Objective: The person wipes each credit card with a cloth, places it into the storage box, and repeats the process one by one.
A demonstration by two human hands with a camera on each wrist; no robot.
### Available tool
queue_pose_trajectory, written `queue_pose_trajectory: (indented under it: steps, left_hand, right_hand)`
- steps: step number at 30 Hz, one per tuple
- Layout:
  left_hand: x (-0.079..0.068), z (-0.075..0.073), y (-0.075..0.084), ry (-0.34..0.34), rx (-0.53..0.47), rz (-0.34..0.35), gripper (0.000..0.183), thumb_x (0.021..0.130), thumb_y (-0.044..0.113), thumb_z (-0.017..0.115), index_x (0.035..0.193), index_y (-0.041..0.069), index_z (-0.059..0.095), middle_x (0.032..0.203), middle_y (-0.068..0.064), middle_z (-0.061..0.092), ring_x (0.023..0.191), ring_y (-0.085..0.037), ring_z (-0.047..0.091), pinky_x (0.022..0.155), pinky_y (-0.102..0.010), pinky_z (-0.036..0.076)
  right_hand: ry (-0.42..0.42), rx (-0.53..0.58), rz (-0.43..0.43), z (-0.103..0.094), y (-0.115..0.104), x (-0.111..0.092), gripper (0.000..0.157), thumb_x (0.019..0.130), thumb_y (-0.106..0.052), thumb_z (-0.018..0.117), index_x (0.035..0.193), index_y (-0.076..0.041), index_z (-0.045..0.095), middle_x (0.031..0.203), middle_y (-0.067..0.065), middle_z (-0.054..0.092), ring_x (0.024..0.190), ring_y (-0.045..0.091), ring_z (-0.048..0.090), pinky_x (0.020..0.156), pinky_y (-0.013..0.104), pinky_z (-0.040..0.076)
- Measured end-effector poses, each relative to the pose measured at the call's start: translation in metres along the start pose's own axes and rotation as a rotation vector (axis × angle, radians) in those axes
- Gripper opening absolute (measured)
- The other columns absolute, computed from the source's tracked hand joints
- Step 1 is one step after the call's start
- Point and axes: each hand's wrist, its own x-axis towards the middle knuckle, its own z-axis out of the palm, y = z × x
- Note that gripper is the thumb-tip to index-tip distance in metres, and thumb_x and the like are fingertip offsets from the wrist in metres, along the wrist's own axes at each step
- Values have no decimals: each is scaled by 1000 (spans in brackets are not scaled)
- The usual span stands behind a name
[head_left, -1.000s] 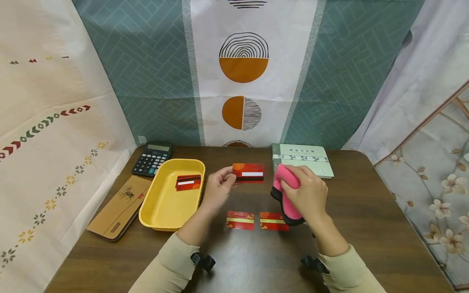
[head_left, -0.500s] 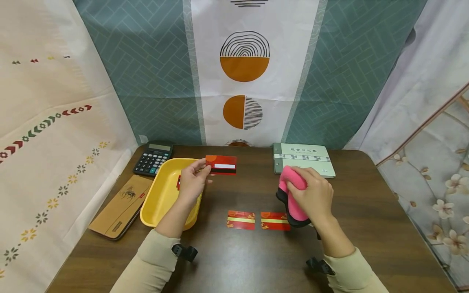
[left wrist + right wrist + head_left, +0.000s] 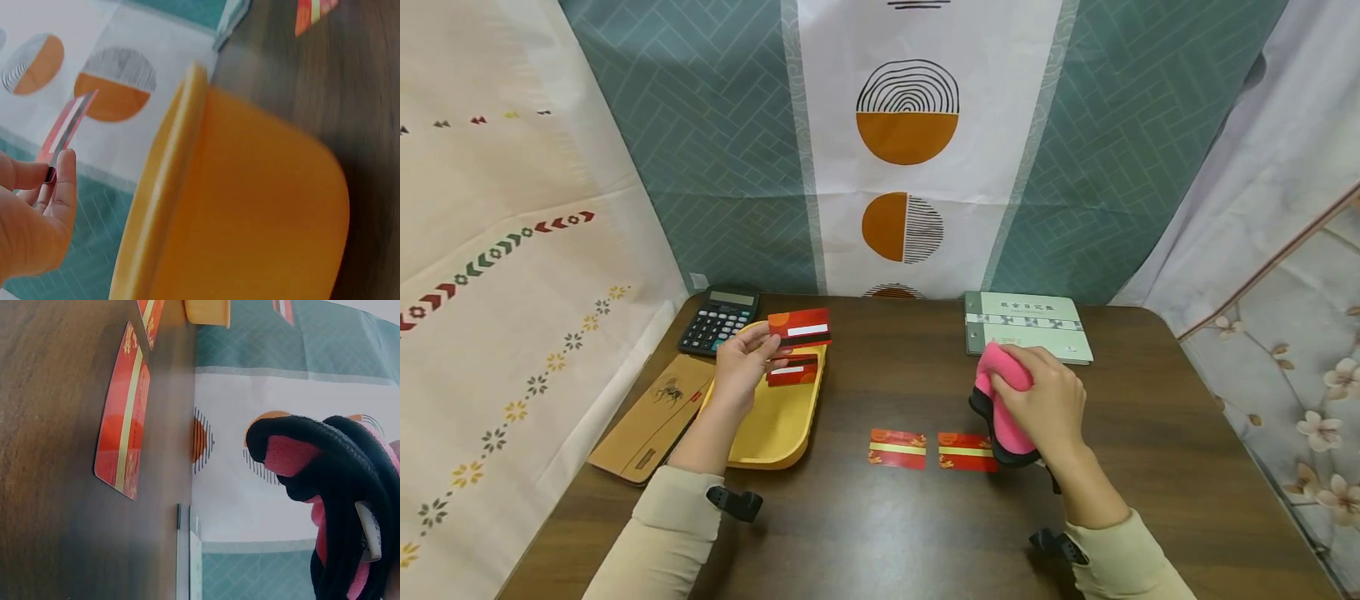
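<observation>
A red card [image 3: 805,325] is being pinched between the thumb and fingers of the left hand [image 3: 741,367], and is being held above the far part of a yellow tray [image 3: 778,421]. By the curled right hand [image 3: 1051,400], a pink-and-black cloth item [image 3: 1009,425] is being gripped clear of the surface. Overlapping red cards [image 3: 792,372] are being held in the tray. By the dark wood table [image 3: 880,542], two striped cards, a left one [image 3: 897,450] and a right one [image 3: 964,452], are being borne side by side, slightly apart. The far left corner is being taken up by a calculator [image 3: 718,323], with a brown case [image 3: 651,417] nearer; the far right by a pale green notebook [image 3: 1033,321]. The far side is being covered by a teal-and-white hanging [image 3: 910,179], the left by a cream cloth [image 3: 497,200], the right by a flowered cloth [image 3: 1311,392].
</observation>
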Motion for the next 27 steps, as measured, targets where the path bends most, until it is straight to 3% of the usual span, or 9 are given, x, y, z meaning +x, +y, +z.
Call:
queue_pose_trajectory:
  steps: [7,10,19,27]
  left_hand:
    - [16,-22,-16,1,13,-67,46,105,8,54,148,-3,46,130,-15,54,86,-5,68,88,-33,58]
    - [21,-26,-24,-12,34,-106,49,105,5,53,151,-5,40,136,-23,51,84,-7,70,88,-32,58]
    - [31,-24,-41,-81,196,-167,47,104,1,53,148,-11,41,132,-29,52,83,-14,69,80,-30,61]
    - [32,-23,-46,-81,323,-147,44,103,2,55,142,-16,45,134,-33,56,100,-26,67,84,-32,60]
  right_hand:
    - [-4,1,-2,1,2,-1,43,78,-22,87,117,-10,75,100,13,73,75,34,65,60,46,51]
    - [-9,2,0,1,2,-1,42,78,-22,86,117,-10,75,100,13,73,74,33,65,60,45,50]
    - [-25,-8,4,3,3,-3,41,78,-23,86,116,-12,76,99,10,73,74,32,65,59,45,49]
    - [-45,-3,13,4,4,-5,41,78,-22,86,116,-11,75,98,11,73,75,31,65,60,45,50]
